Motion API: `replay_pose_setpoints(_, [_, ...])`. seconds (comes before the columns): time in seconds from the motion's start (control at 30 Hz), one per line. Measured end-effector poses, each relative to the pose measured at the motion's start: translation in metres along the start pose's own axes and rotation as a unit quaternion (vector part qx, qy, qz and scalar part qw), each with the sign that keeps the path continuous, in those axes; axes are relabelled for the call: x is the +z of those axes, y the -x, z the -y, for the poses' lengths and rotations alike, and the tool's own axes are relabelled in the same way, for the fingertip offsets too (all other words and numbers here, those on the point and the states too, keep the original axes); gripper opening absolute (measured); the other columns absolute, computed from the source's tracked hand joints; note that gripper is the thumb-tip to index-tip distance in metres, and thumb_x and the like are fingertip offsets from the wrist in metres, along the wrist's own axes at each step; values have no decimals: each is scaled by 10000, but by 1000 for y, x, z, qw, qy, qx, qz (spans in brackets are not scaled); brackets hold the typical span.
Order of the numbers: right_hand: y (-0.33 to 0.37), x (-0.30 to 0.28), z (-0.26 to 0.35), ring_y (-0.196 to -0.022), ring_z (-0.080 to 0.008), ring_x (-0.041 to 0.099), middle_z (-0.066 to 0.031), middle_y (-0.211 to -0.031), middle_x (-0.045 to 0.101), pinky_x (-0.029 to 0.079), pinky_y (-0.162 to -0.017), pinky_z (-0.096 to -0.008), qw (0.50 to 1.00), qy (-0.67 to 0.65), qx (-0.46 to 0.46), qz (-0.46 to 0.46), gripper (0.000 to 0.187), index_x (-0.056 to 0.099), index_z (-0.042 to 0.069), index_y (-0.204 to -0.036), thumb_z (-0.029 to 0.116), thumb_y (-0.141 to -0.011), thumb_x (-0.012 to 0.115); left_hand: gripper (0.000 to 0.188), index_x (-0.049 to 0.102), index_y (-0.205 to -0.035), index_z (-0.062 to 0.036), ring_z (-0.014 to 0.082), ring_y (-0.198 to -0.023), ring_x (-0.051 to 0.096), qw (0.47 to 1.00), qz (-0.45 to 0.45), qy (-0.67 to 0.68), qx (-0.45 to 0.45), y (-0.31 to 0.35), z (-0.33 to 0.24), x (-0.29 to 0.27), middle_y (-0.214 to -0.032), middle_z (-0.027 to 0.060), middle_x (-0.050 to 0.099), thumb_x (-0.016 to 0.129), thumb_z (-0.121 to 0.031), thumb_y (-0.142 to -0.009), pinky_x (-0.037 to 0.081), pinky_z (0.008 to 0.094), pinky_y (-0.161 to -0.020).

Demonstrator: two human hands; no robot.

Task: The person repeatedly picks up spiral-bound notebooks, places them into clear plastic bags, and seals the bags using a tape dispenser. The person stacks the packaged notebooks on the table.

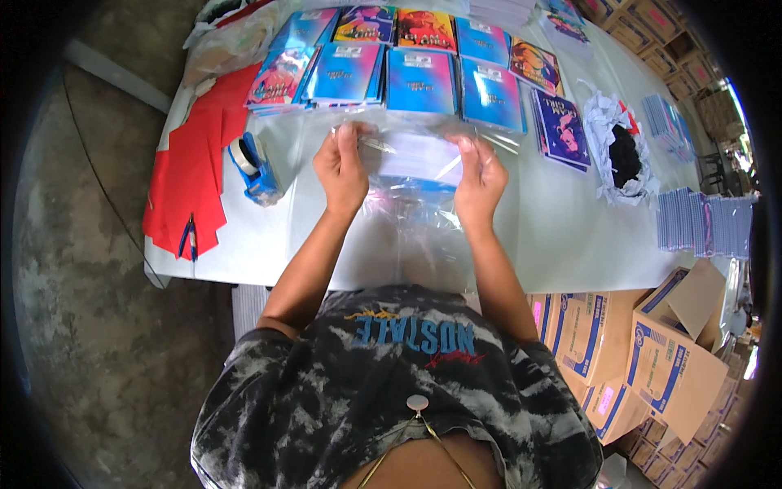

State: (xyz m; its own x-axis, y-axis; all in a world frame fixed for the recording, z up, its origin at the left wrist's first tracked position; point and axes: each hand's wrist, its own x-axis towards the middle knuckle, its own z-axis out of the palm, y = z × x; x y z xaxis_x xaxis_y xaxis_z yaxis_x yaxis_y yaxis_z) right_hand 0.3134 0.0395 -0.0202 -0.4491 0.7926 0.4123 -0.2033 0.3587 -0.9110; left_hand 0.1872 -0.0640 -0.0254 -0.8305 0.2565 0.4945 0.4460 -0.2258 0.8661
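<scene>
Centrally, the left hand (340, 167) and right hand (482, 181) are pinching 2 sides of a plastic bag (410, 208) over the table (305, 244). Probably light, limp and slippery, it is seemingly favouring edge holds.

We could pass a hand over bare table (562, 236) to the right of our right hand (481, 183), until the wrapped black bundle (626, 155) and the packed row (705, 222) stand in the way. On the left, we have a lane between our left hand (340, 167) and the tape dispenser (261, 175); past it lie red sheets (191, 155) and snips (191, 238). Ahead, stacked booklets (419, 81) leave us only narrow gaps. Between our hands, the clear bag (419, 216) blocks the middle. Below the table's right side, boxes (595, 330) crowd us.
</scene>
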Motion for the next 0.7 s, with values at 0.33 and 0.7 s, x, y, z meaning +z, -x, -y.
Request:
replay_pose_setpoints(0.33, [11,-8,-47,-1168,-207,424,-150,-1334,376,361,-966,-328,992,-106,29,61,821,372,-10,-1307,253,-660,804,819,73,-1426,27,281,-1372,153,977,210,21,-21,16,31,-32,-1480,207,147,395,-515,-904,120,379,-1102])
replay_pose_setpoints(0.7, [1,29,-25,-744,-94,530,-28,-853,581,438,-680,-257,984,-8,113,-138,218,610,-1,-979,164,-840,638,273,678,-1031,-113,260,-1169,479,922,94,-322,193,27,11,-33,-1183,41,600,703,-173,-766,324,374,-969])
